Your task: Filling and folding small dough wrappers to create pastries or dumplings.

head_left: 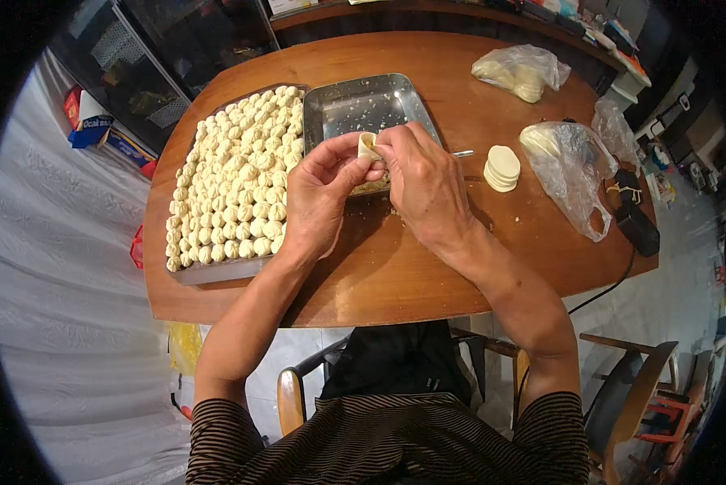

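Note:
Between my two hands is a pale dumpling wrapper (367,143), partly folded, with its upper edge standing up. My left hand (318,190) pinches it from the left side with thumb and fingers. From the right, my right hand (428,182) grips its other edge; some of its fingertips are hidden behind the hand. Both hands are over the near part of a rectangular metal pan (428,121), which has crumbs and filling in it. To the left, a tray (217,273) holds rows of pleated dumplings (242,178). A small stack of round wrappers (502,168) lies to the right.
On the wooden table (379,295), a clear plastic bag (569,166) with pale wrappers sits at the right, and another bag (521,71) lies farther back. A metal handle (463,153) sticks out beside the pan. A black object (636,229) with a cable is at the right edge.

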Demonstrator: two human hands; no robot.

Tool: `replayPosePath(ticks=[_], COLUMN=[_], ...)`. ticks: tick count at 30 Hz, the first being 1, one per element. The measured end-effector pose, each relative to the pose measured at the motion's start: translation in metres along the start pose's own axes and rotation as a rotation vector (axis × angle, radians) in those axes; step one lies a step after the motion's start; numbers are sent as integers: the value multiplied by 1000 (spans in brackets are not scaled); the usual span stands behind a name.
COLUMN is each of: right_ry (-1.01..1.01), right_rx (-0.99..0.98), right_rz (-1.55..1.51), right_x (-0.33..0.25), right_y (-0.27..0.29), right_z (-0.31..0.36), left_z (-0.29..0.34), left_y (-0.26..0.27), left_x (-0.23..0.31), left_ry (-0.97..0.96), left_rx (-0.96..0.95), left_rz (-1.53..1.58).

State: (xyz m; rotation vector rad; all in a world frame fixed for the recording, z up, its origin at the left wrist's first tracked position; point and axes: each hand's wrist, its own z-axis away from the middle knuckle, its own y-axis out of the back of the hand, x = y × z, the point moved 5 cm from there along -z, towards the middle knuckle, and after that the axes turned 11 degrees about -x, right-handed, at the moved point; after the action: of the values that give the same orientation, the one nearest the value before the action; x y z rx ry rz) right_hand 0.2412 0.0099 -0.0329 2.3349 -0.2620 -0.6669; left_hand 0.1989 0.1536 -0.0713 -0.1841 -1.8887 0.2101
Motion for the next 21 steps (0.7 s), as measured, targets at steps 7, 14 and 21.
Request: replayPosePath(ticks=[7, 14, 21], right_ry=[16, -5, 2], right_rx=[43, 25, 40], right_rz=[-117, -161, -169], right_x=[3, 3, 4], right_y=[0, 0, -1], right_z=[-1, -2, -2], left_z=[0, 0, -1], left_y=[0, 2, 2], left_x=[2, 2, 2], left_ry=[9, -1, -4], left_rx=[13, 19, 10], left_rz=[-7, -14, -41])
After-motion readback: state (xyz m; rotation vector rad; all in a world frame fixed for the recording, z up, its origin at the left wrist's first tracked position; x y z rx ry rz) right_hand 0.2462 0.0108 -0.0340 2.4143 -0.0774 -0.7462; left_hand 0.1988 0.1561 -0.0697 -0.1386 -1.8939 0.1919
